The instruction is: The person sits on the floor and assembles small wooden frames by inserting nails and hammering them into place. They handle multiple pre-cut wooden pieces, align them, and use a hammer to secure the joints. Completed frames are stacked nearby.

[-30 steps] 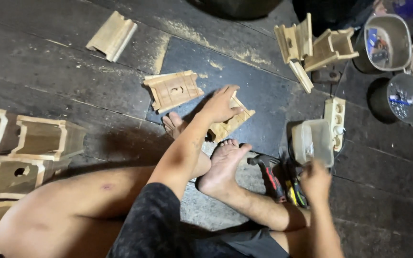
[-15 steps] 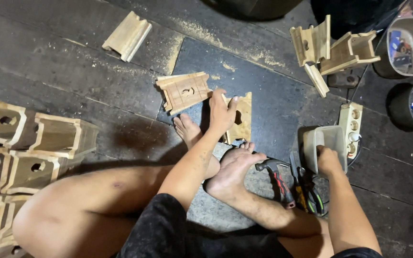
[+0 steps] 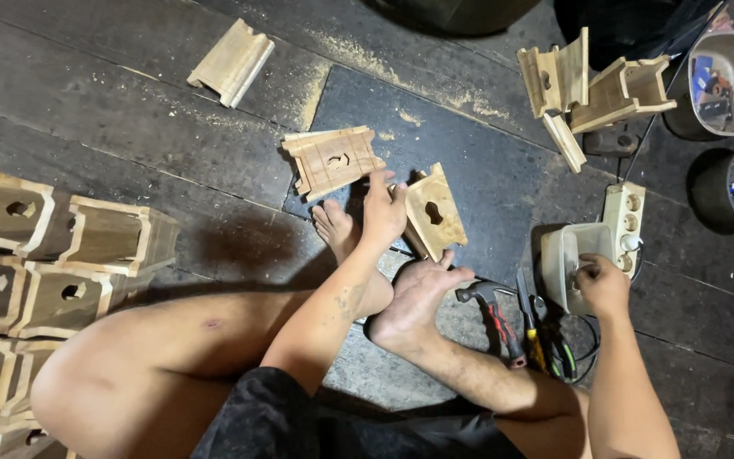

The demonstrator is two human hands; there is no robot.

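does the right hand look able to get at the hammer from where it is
Probably yes. The right hand is in the small plastic tub, and the hammer lies uncovered on the floor just beside it, next to the foot, with nothing between them.

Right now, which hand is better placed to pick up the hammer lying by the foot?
Probably the right hand. It rests in the small white tub, just beside the hammer, and holds nothing I can see. The left hand is busy steadying the wooden piece.
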